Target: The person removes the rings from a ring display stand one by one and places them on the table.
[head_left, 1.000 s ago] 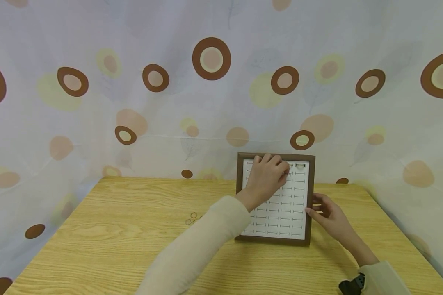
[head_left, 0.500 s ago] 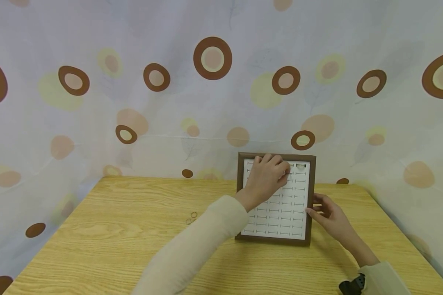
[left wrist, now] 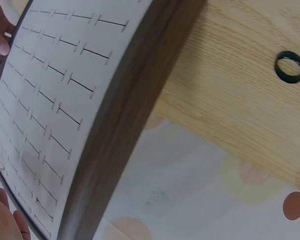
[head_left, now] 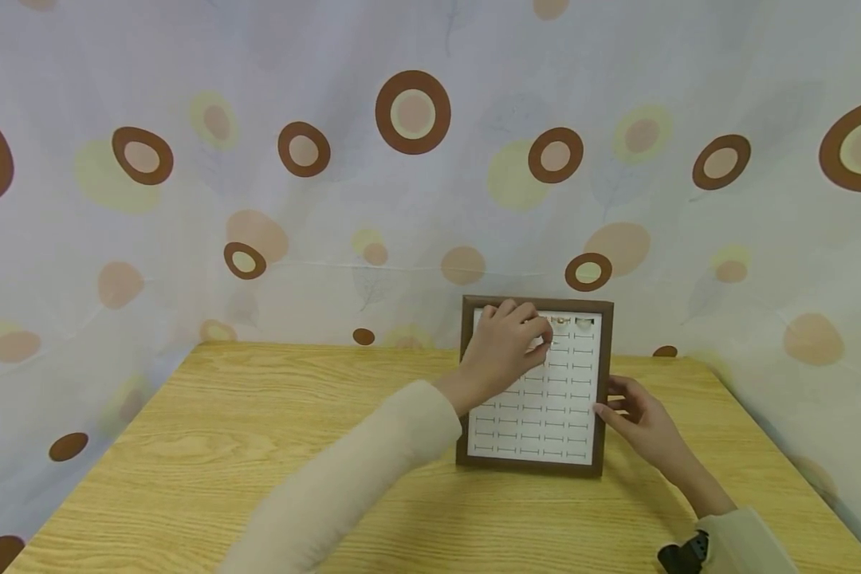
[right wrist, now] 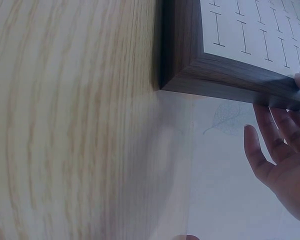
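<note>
In the head view, the ring display tray [head_left: 534,446] stands tilted at the far right of the wooden table [head_left: 186,446]. The left hand [head_left: 505,351] lies over its upper left part, fingers curled; whether they pinch something I cannot tell. The right hand [head_left: 642,426] holds the frame at 3 o'clock with relaxed fingers. Two rings [head_left: 570,321] sit in the top row.

In the left wrist view, a black ring [left wrist: 289,66] lies on the table, apart from the tray [left wrist: 130,115].

In the right wrist view, the right fingers [right wrist: 272,145] lie straight behind the frame [right wrist: 225,80].
</note>
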Motion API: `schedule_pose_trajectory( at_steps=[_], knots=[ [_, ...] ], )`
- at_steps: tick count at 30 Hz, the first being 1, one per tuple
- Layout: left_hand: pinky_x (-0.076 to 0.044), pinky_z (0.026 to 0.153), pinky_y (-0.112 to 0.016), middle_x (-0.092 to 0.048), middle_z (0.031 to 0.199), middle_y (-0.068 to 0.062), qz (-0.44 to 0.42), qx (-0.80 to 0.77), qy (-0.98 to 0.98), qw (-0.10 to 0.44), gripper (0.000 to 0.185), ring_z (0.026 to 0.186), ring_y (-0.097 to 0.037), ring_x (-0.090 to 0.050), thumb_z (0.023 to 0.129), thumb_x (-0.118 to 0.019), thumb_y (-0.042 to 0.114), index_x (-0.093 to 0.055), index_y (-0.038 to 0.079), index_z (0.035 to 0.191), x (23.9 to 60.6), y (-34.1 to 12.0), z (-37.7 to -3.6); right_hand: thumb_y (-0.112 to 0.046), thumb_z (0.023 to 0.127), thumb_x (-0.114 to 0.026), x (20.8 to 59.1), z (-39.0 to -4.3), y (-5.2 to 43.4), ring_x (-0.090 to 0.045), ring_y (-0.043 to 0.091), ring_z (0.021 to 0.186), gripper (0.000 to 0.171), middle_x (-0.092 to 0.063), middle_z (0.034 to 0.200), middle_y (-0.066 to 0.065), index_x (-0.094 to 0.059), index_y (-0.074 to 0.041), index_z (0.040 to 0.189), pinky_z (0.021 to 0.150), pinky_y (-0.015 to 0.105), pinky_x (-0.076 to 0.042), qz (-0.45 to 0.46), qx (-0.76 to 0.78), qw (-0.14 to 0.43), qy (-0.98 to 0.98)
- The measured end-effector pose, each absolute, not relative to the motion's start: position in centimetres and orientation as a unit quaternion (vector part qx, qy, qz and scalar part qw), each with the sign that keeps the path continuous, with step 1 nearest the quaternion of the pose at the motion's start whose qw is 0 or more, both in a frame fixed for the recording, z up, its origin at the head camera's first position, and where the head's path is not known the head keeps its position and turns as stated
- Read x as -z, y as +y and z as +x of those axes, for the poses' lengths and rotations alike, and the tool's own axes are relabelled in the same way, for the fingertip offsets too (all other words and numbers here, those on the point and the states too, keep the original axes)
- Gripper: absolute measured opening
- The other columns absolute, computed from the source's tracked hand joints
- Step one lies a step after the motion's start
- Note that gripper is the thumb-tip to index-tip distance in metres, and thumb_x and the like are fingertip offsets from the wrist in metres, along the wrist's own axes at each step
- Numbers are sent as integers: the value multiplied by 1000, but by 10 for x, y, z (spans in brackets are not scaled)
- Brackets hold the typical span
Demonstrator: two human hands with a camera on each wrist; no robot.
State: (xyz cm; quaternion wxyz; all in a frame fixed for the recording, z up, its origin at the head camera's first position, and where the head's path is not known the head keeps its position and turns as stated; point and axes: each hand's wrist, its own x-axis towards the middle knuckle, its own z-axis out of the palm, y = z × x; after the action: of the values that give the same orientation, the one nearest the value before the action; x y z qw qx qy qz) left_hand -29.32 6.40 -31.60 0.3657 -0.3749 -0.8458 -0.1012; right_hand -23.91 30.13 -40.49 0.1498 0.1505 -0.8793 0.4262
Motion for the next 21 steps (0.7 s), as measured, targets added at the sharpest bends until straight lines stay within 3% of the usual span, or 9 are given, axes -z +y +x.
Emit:
schedule_pose_trajectory(
  at_steps=[6, 15, 21],
  knots=[
    [-34, 72, -28, -56, 85, 9, -394, 144, -831, 364, 2, 81, -11, -48, 83, -63, 25, -62, 24, 82, 319, 43, -290, -9, 89, -57, 405, -239, 301, -51, -10, 89, 40, -55, 111, 20, -44, 7, 124, 72, 14, -47, 162, -426, 159, -876],
    [-37, 75, -29, -57, 83, 8, -404, 168, -832, 342, 5, 80, -11, -48, 80, -67, 20, -63, 21, 80, 333, 6, -287, -12, 89, -58, 406, -239, 301, -58, 2, 89, 42, -56, 111, 20, -44, 5, 125, 73, 14, -47, 156, -430, 154, -876],
    [-32, 70, -26, -57, 84, 9, -392, 179, -844, 318, 5, 80, -9, -47, 80, -68, 20, -63, 21, 81, 348, -23, -287, -13, 89, -58, 406, -239, 301, -59, 6, 89, 44, -56, 111, 21, -43, 6, 125, 72, 15, -47, 151, -426, 153, -879]
  ],
)
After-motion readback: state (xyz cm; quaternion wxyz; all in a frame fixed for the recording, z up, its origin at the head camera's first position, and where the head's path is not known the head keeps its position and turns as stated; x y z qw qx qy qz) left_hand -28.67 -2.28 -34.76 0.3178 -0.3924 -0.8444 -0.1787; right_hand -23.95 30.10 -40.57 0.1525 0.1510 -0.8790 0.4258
